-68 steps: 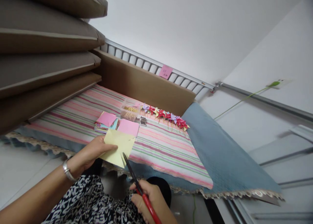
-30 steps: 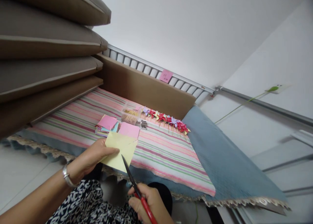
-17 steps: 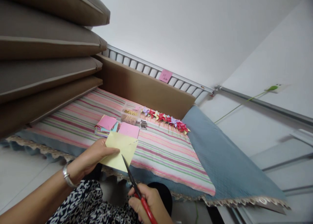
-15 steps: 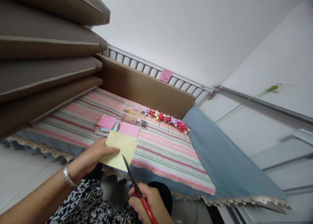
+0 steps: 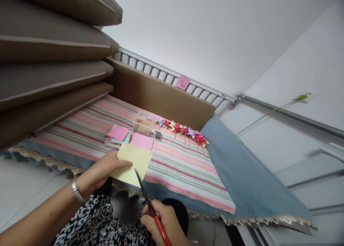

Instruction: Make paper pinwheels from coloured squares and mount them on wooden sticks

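Note:
My left hand (image 5: pixel 111 163) pinches the left side of a square yellow sheet of paper (image 5: pixel 138 162), thumb on top. A slit shows near the sheet's upper right corner. My right hand (image 5: pixel 165 221) grips red-handled scissors (image 5: pixel 159 226); their dark blades lie close together over the sheet's lower part, tips near its middle. Beyond the sheet are a stack of coloured paper squares (image 5: pixel 118 133) and a pink paper square (image 5: pixel 142 141). A clear box (image 5: pixel 143 125) with thin golden pieces stands behind them, beside a small metallic object (image 5: pixel 158 135).
Several paper pinwheels (image 5: pixel 185 130) on sticks lie in a row along the striped cloth (image 5: pixel 185 174). A brown board (image 5: pixel 161 92) and metal rail stand behind. Stacked cushions (image 5: pixel 53 74) rise at the left, and a blue cover (image 5: pixel 242 178) spreads to the right.
The view has shifted very slightly. Both hands, the yellow paper and the scissors keep nearly the same positions.

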### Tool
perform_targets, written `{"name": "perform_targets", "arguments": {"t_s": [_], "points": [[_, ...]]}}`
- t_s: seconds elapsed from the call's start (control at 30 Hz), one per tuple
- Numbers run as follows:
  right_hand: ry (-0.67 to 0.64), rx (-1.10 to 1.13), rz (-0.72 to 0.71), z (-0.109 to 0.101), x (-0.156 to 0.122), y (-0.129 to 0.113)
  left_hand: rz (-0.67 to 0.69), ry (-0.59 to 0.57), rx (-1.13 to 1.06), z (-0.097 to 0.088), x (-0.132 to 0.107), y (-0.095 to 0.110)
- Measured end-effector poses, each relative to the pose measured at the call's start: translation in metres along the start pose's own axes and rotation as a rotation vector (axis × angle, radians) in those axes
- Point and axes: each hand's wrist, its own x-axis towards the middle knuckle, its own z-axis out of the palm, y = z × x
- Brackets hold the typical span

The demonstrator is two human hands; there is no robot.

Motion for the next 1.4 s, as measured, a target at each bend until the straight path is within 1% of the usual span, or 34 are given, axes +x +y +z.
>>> {"name": "perform_targets", "arguments": {"t_s": [0.1, 0.2, 0.27, 0.33, 0.4, 0.5, 0.57, 0.63, 0.73, 0.8, 0.83, 0.93, 1.0, 1.07, 1.17, 1.23, 1.3, 1.4], "points": [[0.035, -0.085, -0.003, -0.001, -0.002, 0.009, 0.006, 0.026, 0.001, -0.006, 0.003, 0.001], [0.051, -0.121, -0.032, -0.007, -0.003, 0.027, 0.013, 0.061, 0.019, -0.017, 0.008, 0.004], [0.117, -0.127, -0.052, -0.014, -0.003, 0.038, 0.002, 0.044, 0.054, -0.022, 0.01, 0.004], [0.218, -0.115, -0.07, -0.022, 0.0, 0.042, -0.025, -0.02, 0.119, -0.023, 0.011, 0.002], [0.301, -0.087, -0.125, -0.031, 0.005, 0.038, -0.056, -0.105, 0.188, -0.02, 0.013, -0.002], [0.343, -0.008, -0.248, -0.039, 0.019, 0.02, -0.082, -0.204, 0.268, -0.009, 0.014, -0.009], [0.31, 0.097, -0.277, -0.039, 0.033, 0.008, -0.088, -0.254, 0.304, -0.002, 0.015, -0.012], [0.241, 0.15, -0.27, -0.034, 0.047, -0.002, -0.09, -0.296, 0.331, 0.003, 0.015, -0.014], [0.16, 0.197, -0.244, -0.024, 0.062, -0.007, -0.095, -0.325, 0.33, 0.005, 0.015, -0.012], [0.146, 0.304, -0.242, -0.018, 0.066, -0.007, -0.09, -0.319, 0.275, 0.001, 0.016, -0.01], [0.16, 0.377, -0.25, -0.015, 0.068, -0.005, -0.079, -0.313, 0.224, -0.002, 0.016, -0.009], [0.271, 0.574, -0.31, -0.008, 0.071, 0.0, -0.025, -0.287, -0.033, -0.006, 0.016, -0.012], [0.33, 0.656, -0.352, -0.003, 0.073, 0.003, -0.004, -0.262, -0.213, -0.003, 0.014, -0.019], [0.368, 0.706, -0.374, 0.003, 0.076, 0.005, -0.004, -0.242, -0.315, 0.006, 0.012, -0.028], [0.417, 0.735, -0.375, 0.014, 0.08, 0.006, -0.02, -0.168, -0.331, 0.022, 0.009, -0.036], [0.426, 0.723, -0.357, 0.019, 0.08, 0.006, -0.01, -0.095, -0.306, 0.026, 0.008, -0.036], [0.408, 0.695, -0.32, 0.021, 0.077, 0.005, 0.031, -0.046, -0.276, 0.024, 0.008, -0.032], [0.346, 0.614, -0.203, 0.017, 0.064, 0.007, 0.085, 0.009, -0.209, 0.011, 0.01, -0.025]]}}
